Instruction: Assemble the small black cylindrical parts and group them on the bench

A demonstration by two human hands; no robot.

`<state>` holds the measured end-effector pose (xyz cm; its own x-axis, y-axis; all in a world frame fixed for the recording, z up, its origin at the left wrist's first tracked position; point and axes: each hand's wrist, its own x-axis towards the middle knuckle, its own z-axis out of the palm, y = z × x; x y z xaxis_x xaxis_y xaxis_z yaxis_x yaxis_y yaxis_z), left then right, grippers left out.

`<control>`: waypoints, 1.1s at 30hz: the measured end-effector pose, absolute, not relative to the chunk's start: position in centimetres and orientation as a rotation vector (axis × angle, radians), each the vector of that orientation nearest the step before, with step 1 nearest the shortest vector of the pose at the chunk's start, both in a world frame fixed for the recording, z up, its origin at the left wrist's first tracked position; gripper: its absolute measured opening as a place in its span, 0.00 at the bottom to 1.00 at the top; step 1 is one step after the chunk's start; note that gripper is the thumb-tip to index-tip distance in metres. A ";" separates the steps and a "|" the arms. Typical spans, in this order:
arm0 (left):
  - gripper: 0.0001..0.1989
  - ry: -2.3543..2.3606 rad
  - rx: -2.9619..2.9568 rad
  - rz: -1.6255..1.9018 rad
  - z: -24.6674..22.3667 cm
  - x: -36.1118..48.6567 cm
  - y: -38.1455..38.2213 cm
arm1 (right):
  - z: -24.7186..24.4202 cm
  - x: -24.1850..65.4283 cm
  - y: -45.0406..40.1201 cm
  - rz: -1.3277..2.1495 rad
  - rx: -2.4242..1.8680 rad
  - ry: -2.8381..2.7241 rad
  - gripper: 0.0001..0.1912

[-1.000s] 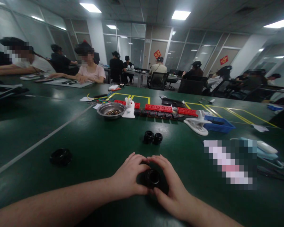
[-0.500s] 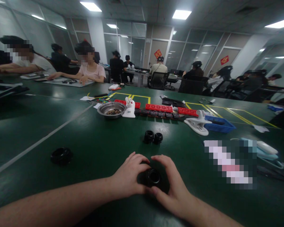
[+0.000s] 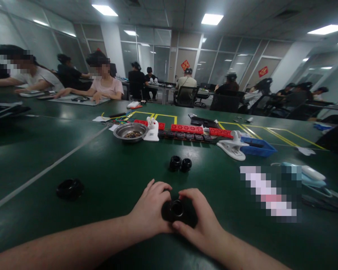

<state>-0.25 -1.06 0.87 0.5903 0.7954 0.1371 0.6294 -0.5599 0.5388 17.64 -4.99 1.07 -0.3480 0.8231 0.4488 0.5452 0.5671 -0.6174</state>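
Near the front of the green table, a black ring-shaped part (image 3: 177, 208) sits between my hands. My left hand (image 3: 153, 206) is curled round its left side, fingers bent over it and the thumb low beside it. Around the right side curves my right hand (image 3: 204, 217), its index finger and thumb apart and a dark gap between palm and part. The right thumb tip is close to the part's lower edge. Two more black rings, a larger one (image 3: 175, 163) and a smaller one (image 3: 186, 165), stand side by side farther back. Another black ring (image 3: 70, 188) lies at the left.
A metal bowl (image 3: 130, 132) of small pieces, a white clip stand (image 3: 151, 130), red blocks (image 3: 187, 129) and a blue tray (image 3: 257, 145) line the back. A white clamp (image 3: 233, 145) stands before the tray. Several people sit beyond; a pixelated item (image 3: 267, 191) lies right.
The black part has shifted slightly left, into the curl of my left hand. My left hand's fingers have bent in more. The whole view has moved a little.
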 end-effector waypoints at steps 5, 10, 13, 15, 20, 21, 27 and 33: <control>0.32 1.141 2.375 0.493 1.1 -0.5 -1.2 | 1.0 17.6 -4.8 0.542 -1.114 -2.015 0.23; 0.25 1.074 2.359 0.429 1.3 -0.5 -0.9 | 1.7 17.7 -4.9 0.633 -0.985 -2.052 0.22; 0.25 1.090 2.348 0.452 0.9 -0.5 -0.7 | 1.8 17.7 -5.0 0.581 -0.969 -2.067 0.27; 0.24 1.096 2.352 0.463 0.8 -0.5 -0.7 | 1.6 17.6 -5.0 0.521 -0.998 -2.064 0.30; 0.22 1.110 2.378 0.462 0.9 -0.3 -0.9 | 0.6 17.5 -4.8 0.475 -1.059 -2.035 0.29; 0.21 1.110 2.381 0.460 1.0 -0.3 -0.9 | 0.5 17.5 -4.7 0.490 -1.072 -2.017 0.28; 0.23 1.086 2.365 0.438 1.5 -0.2 -1.0 | 0.8 17.6 -4.9 0.567 -1.031 -2.006 0.29; 0.20 1.083 2.364 0.450 1.5 -0.2 -1.2 | 0.7 17.4 -4.9 0.472 -1.073 -2.014 0.31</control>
